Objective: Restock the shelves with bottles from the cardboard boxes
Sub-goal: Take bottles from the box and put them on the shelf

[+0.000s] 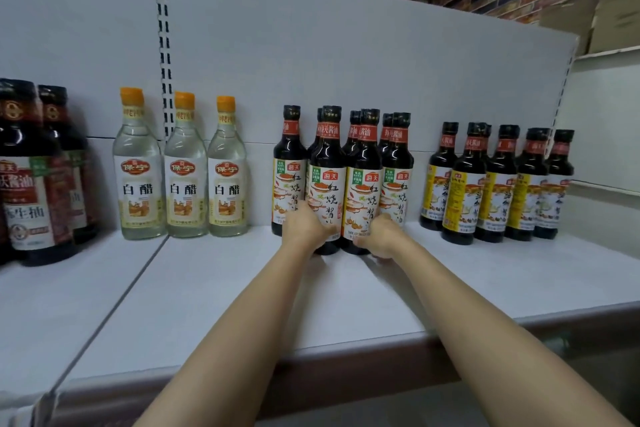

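Placement step: left hand (304,224) and right hand (381,236) each curl round a front soy sauce bottle (327,184) at shelf (242,288) twelve o'clock; next, release them upright.

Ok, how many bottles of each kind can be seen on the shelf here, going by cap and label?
large dark bottles at far left: 2
clear bottles with orange caps: 3
dark bottles with white-and-red labels: 7
dark bottles with yellow labels: 6
Total: 18 visible
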Motion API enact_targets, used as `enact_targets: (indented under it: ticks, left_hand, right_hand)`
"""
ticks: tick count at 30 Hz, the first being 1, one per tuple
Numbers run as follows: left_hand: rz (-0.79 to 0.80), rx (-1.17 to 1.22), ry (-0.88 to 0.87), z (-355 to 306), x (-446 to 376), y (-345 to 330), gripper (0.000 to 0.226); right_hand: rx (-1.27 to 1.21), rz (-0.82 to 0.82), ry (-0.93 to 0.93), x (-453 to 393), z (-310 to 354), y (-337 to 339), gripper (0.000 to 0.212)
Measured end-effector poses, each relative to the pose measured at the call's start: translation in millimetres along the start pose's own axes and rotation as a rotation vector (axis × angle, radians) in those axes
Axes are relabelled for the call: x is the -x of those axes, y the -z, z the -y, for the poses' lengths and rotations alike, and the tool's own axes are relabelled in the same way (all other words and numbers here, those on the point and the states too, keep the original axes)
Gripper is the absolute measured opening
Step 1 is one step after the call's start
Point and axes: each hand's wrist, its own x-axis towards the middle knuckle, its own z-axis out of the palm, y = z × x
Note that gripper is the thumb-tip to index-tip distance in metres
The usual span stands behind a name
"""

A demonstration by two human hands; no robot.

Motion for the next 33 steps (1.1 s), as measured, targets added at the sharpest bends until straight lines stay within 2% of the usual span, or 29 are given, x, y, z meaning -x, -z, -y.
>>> enact_targets:
  ticks: [5, 8, 26, 29, 33]
  left_hand:
    - [-0.021, -0.081, 0.060, -8.5, 2.9, -10.6, 0.063]
    - [0.025, -0.156, 0.088, -6.8, 8.6, -11.2, 0.055]
    - [-0.045, -0.304, 0.087, -11.1, 4.3, -13.2, 0.059]
    - [-0.030, -0.320, 0.085, -11.9, 7.6, -12.2, 0.058]
    - [0.046, -0.240, 0.087, -13.8, 13.3, -4.4, 0.055]
  right_hand:
    - [0.006, 0.008, 0.041, -6.7, -2.9, -0.4, 0.053]
    - [0.052, -0.001, 0.084, -3.8, -5.5, 0.6, 0.046]
    - [0.172, 0.000, 0.146, -9.7, -4.7, 1.7, 0.035]
    - [0.197, 0.007, 0.130, -10.7, -3.6, -0.5, 0.034]
    - [0.193, 0.105, 0.145, -9.6, -6.5, 1.7, 0.031]
